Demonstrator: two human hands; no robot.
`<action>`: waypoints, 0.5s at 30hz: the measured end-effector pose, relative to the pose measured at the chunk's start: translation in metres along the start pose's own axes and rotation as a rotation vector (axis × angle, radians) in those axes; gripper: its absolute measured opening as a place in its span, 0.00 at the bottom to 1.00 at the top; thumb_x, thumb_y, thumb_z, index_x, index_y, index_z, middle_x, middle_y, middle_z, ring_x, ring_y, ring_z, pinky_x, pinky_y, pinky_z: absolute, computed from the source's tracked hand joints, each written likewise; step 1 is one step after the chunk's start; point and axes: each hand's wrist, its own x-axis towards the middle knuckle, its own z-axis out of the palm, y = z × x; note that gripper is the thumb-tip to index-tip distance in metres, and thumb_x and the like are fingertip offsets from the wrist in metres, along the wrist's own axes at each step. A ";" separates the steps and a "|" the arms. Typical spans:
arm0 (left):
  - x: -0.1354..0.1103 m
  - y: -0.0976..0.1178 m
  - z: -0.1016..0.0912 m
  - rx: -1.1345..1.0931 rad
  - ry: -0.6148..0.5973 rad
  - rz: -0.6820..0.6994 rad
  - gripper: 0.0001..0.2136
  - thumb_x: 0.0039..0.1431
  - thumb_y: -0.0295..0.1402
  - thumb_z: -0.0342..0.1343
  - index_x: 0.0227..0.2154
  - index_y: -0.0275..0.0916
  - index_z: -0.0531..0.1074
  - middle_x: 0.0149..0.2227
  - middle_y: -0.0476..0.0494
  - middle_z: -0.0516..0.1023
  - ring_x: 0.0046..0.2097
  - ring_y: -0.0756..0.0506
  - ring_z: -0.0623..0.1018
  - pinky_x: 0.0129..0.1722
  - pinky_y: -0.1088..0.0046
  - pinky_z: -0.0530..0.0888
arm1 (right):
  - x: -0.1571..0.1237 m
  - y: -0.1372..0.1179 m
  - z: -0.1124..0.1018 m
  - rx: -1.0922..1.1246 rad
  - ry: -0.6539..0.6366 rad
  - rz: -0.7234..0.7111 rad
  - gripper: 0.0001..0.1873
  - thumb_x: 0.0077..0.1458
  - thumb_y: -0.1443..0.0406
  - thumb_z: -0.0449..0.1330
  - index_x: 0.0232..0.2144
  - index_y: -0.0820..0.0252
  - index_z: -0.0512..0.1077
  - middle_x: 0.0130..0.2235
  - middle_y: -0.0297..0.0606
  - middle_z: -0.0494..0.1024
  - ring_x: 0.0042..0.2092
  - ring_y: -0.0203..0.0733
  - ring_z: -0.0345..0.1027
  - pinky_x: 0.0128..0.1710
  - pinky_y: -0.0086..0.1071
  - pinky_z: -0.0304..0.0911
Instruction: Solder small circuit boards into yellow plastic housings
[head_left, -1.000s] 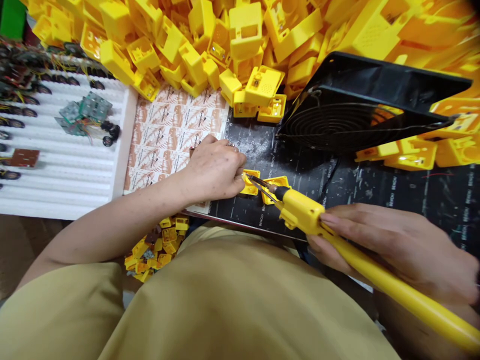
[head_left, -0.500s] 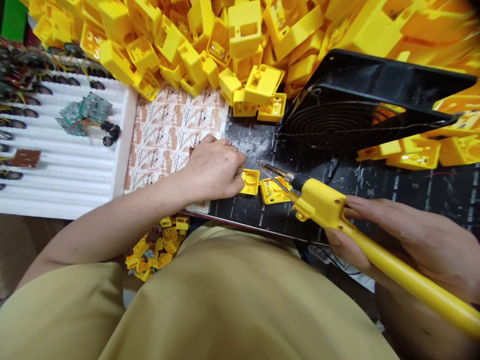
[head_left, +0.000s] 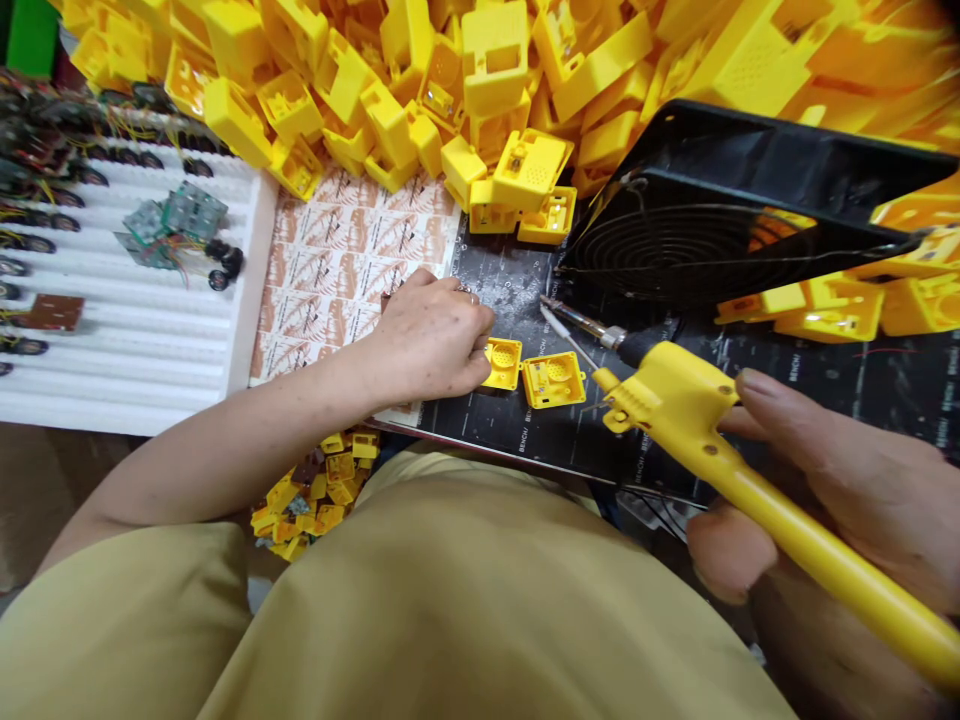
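Note:
My left hand (head_left: 431, 335) rests curled on the black bench mat (head_left: 525, 440), its fingertips pinching a small yellow plastic cover (head_left: 501, 363). Just right of it lies a second yellow plastic housing (head_left: 553, 379), untouched. My right hand (head_left: 847, 490) is wrapped round the yellow handle of a soldering iron (head_left: 697, 425). The iron's metal tip (head_left: 574, 318) hovers above and to the right of the two parts, clear of them.
A big heap of yellow housings (head_left: 480, 80) fills the back. A black fan (head_left: 720, 215) stands tilted at right. A white ribbed tray (head_left: 135, 320) with circuit boards and wired parts lies at left. Small yellow parts (head_left: 315, 495) sit below the table edge.
The soldering iron has lifted off the small yellow cover and drawn back to the right and up. My left hand has stayed on the cover.

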 end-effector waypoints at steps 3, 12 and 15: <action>-0.007 -0.002 -0.004 0.013 0.028 0.021 0.10 0.53 0.35 0.50 0.31 0.37 0.74 0.31 0.41 0.77 0.39 0.39 0.75 0.43 0.60 0.67 | 0.003 -0.003 -0.006 0.022 -0.064 -0.034 0.36 0.58 0.56 0.61 0.64 0.63 0.57 0.23 0.33 0.70 0.29 0.42 0.71 0.32 0.33 0.69; -0.029 0.006 0.019 -0.108 0.189 0.226 0.19 0.63 0.37 0.50 0.53 0.34 0.67 0.57 0.34 0.72 0.57 0.38 0.72 0.57 0.56 0.62 | 0.025 0.020 0.016 -0.138 -0.168 -0.340 0.13 0.59 0.72 0.58 0.46 0.57 0.71 0.31 0.33 0.78 0.33 0.39 0.74 0.34 0.31 0.71; -0.042 0.010 0.031 -0.120 0.164 0.325 0.17 0.65 0.33 0.48 0.55 0.36 0.67 0.54 0.37 0.75 0.52 0.42 0.76 0.60 0.56 0.60 | 0.025 0.036 0.039 -0.069 -0.242 -0.357 0.13 0.57 0.67 0.62 0.44 0.60 0.68 0.39 0.41 0.79 0.42 0.45 0.74 0.48 0.44 0.71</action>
